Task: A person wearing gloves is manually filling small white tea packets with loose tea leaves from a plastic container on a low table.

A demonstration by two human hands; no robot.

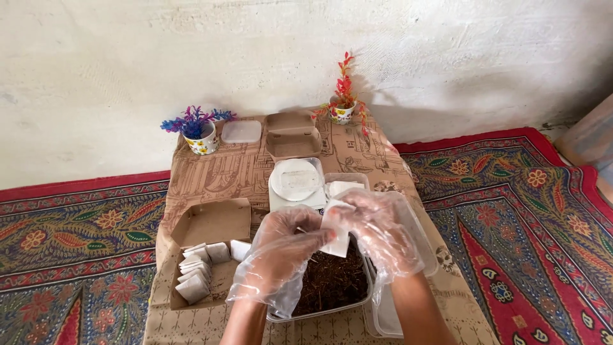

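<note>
A white sachet (336, 230) is gripped between both gloved hands, left (281, 255) and right (381, 231), above the tray (332, 281) of dark material; filled sachets (195, 268) lie boxed at 9 o'clock on the surface (217, 172).

Low cloth-covered table (211, 176), boxes (211, 225), containers (332, 300)

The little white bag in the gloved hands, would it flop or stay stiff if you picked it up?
The little white bag would probably flop: it looks thin and flat, and both gloved hands, left hand and right hand, pinch it. It likely weighs little, like the small filled bags stacked in the cardboard box. It might tear if tugged hard.
</note>
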